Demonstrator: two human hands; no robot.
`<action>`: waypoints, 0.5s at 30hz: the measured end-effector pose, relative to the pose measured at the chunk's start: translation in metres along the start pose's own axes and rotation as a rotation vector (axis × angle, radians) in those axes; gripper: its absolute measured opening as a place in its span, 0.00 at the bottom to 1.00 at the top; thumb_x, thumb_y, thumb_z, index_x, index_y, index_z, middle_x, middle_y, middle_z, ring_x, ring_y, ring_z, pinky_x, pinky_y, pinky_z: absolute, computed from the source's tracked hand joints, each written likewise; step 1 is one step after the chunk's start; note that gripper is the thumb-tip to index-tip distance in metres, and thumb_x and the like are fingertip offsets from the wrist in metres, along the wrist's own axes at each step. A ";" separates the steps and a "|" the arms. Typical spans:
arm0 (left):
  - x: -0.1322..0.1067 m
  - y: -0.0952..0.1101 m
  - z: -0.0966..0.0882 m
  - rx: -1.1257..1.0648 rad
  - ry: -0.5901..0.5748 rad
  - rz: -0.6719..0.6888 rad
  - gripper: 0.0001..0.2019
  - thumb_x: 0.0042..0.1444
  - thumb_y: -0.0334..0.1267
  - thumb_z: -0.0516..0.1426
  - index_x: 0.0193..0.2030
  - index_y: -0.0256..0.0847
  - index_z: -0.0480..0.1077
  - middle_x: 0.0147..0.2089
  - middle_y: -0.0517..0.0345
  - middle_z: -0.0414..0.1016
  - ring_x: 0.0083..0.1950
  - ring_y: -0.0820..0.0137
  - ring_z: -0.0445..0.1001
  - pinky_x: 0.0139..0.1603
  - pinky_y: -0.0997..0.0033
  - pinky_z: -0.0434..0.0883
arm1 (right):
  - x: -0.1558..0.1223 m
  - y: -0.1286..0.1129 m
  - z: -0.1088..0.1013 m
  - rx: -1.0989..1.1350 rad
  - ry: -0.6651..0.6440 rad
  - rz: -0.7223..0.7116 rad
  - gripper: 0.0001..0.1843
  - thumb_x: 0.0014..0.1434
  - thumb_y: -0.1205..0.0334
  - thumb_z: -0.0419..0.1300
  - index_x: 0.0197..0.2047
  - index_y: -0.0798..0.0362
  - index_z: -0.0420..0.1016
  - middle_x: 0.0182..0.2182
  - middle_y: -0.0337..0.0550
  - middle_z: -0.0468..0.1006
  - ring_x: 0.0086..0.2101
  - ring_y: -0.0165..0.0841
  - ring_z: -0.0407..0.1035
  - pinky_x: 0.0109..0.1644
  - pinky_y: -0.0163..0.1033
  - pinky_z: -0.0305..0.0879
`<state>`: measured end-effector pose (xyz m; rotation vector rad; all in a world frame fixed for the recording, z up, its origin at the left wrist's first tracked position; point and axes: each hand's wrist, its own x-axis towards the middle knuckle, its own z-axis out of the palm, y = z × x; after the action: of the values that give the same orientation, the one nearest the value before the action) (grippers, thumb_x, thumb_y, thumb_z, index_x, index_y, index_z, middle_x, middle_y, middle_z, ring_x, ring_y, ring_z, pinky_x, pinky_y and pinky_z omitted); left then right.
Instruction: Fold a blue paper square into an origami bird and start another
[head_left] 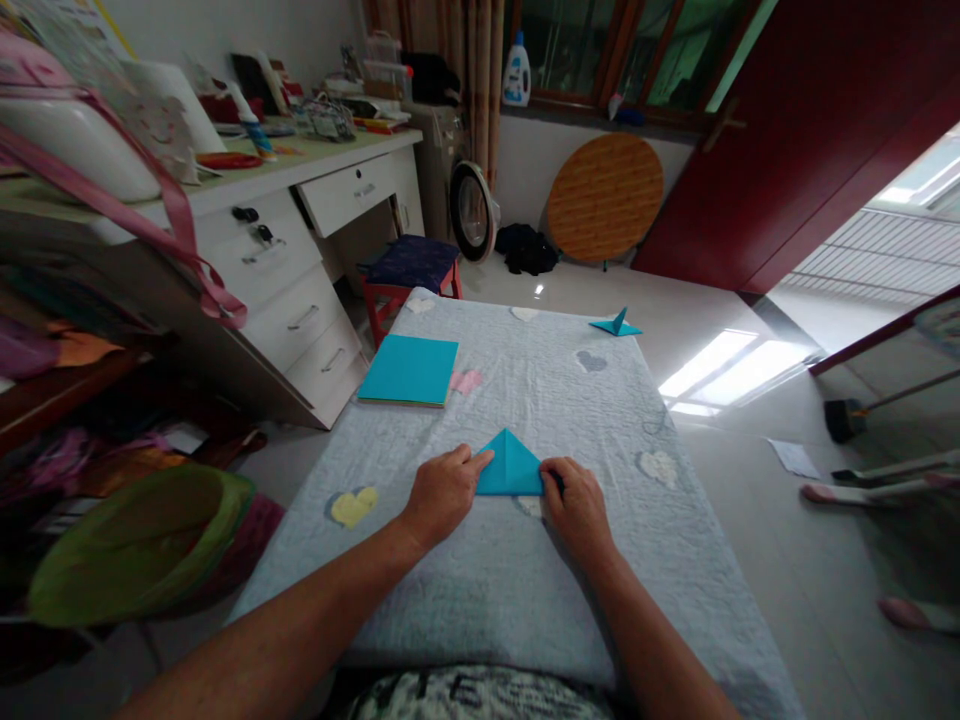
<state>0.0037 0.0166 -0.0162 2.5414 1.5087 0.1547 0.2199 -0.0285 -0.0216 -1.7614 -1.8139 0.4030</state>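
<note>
A blue paper folded into a triangle [511, 466] lies in the middle of the table under a grey cloth with heart patches [570, 400]. My left hand [444, 492] presses its left edge with curled fingers, the forefinger lying along the fold. At the triangle's right corner my right hand [576, 508] pinches the paper. A stack of square blue sheets [409, 370] rests at the table's left side. A finished folded blue paper figure [616, 325] stands at the far right corner.
A white desk with drawers [300, 260] and a red stool [409, 275] stand to the left. A green bag [135, 545] sits at the near left. A round wooden tabletop [604, 197] leans on the far wall. Someone's feet [862, 490] show at right.
</note>
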 end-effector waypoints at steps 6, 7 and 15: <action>0.000 0.000 0.000 -0.018 -0.005 0.001 0.19 0.66 0.33 0.50 0.61 0.50 0.69 0.40 0.56 0.73 0.39 0.67 0.74 0.40 0.71 0.68 | 0.000 -0.001 0.000 -0.014 0.013 -0.005 0.11 0.65 0.64 0.51 0.38 0.52 0.75 0.35 0.45 0.80 0.38 0.38 0.71 0.44 0.41 0.57; 0.000 0.000 0.000 -0.020 -0.007 -0.003 0.19 0.66 0.33 0.50 0.61 0.50 0.69 0.40 0.56 0.73 0.39 0.67 0.74 0.40 0.71 0.68 | 0.000 -0.001 0.000 -0.015 0.015 -0.005 0.11 0.65 0.64 0.51 0.38 0.52 0.75 0.35 0.45 0.80 0.38 0.38 0.71 0.44 0.41 0.57; 0.000 0.000 0.000 -0.002 0.002 0.000 0.19 0.66 0.33 0.50 0.61 0.50 0.69 0.40 0.56 0.73 0.39 0.66 0.74 0.39 0.71 0.68 | 0.000 -0.001 0.000 -0.007 -0.001 0.003 0.11 0.65 0.65 0.51 0.39 0.52 0.76 0.36 0.45 0.80 0.39 0.38 0.71 0.45 0.42 0.58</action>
<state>0.0036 0.0162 -0.0165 2.5412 1.5084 0.1591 0.2191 -0.0281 -0.0207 -1.7687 -1.8158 0.3992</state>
